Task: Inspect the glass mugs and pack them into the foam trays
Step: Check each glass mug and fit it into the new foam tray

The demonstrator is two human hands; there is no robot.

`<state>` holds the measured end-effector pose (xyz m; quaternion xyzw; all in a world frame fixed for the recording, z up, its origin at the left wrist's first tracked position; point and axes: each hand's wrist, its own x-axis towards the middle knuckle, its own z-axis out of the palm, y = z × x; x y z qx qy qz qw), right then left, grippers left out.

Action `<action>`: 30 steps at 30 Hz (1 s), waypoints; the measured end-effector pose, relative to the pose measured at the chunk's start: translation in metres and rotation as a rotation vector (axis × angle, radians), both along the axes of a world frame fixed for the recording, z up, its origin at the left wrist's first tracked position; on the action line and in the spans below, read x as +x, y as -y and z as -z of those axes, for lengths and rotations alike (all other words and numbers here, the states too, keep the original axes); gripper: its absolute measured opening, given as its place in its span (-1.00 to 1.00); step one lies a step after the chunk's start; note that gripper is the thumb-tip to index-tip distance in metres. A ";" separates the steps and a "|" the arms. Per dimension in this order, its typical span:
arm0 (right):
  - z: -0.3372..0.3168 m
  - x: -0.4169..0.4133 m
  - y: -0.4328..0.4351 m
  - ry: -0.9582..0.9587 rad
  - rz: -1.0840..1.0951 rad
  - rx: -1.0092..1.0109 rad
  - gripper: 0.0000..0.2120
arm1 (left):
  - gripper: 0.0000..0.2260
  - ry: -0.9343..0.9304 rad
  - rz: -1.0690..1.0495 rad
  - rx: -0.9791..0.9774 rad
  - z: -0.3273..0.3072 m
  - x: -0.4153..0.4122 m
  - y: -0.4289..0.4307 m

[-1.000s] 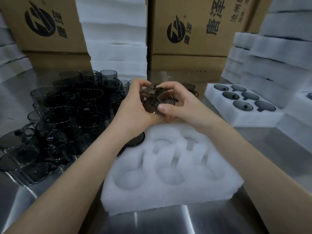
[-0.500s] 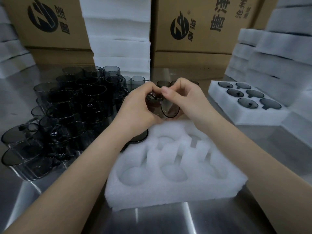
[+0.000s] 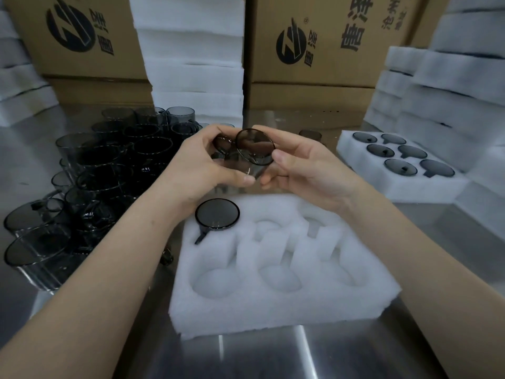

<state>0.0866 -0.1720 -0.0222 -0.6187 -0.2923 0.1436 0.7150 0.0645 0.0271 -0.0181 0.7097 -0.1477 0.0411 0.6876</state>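
Both hands hold a smoky grey glass mug (image 3: 252, 154) on its side above the foam tray (image 3: 276, 305), its round mouth turned toward me. My left hand (image 3: 202, 165) grips its left side and base with curled fingers. My right hand (image 3: 303, 168) pinches the rim and lower wall. One mug (image 3: 217, 214) sits in the tray's far left pocket with its handle in the slot. The tray's other pockets hold nothing. A crowd of several loose mugs (image 3: 103, 170) stands on the steel table (image 3: 273, 356) to the left.
A filled foam tray (image 3: 404, 162) with several mugs lies at the right. Stacks of white foam trays (image 3: 194, 61) rise at the back centre and along the right side (image 3: 459, 77). Cardboard boxes (image 3: 322, 42) line the back. One mug (image 3: 310, 135) stands behind my right hand.
The mug has turned in my hands, so its mouth now faces me more squarely. My hands have shifted slightly apart, uncovering the mug seated in the tray.
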 end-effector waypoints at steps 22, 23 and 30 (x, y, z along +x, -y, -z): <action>-0.002 -0.004 -0.024 0.172 0.551 -0.247 -0.71 | -0.48 0.117 -0.087 0.233 0.007 -0.003 0.007; -0.002 -0.004 -0.023 0.154 0.529 -0.237 -0.73 | -0.48 0.109 -0.087 0.223 0.008 -0.003 0.007; -0.001 -0.001 -0.006 -0.018 0.199 -0.127 -0.71 | -0.52 0.022 -0.109 0.093 0.009 -0.003 0.002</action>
